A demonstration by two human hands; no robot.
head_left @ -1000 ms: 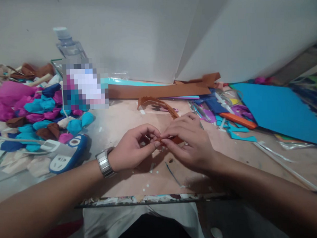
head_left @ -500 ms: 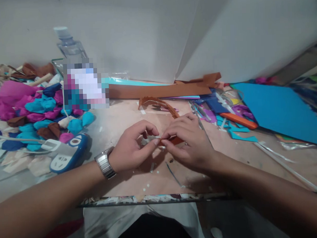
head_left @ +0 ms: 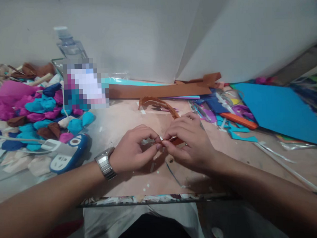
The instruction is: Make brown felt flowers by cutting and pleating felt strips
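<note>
Above the middle of the table, a narrow brown crepe-paper-like strip (head_left: pixel 171 109) is pinched between my two hands. My left hand (head_left: pixel 136 145), with a metal watch (head_left: pixel 105 164) on its wrist, has thumb and index finger closed on the strip's near end. Touching those fingertips, my right hand (head_left: pixel 192 140) grips the same strip between thumb and fingers. The strip's ragged tail runs out behind my right hand and curls to the left on the table. Small snips (head_left: pixel 163 108) with a pink part lie beside that tail. My palms and fingers hide part of the strip.
Left are bundled coloured pieces (head_left: pixel 40 104), a blue-and-white power socket (head_left: pixel 68 155) with cables, and a bottle (head_left: pixel 70 45). A brown sheet (head_left: pixel 157 91) lies along the wall. Right are an orange cutter (head_left: pixel 238 120), blue scraps and a blue sheet (head_left: pixel 280 109).
My left index finger has come down and now meets the thumb at the strip's end. My right hand has barely moved, and its grip is unchanged.
</note>
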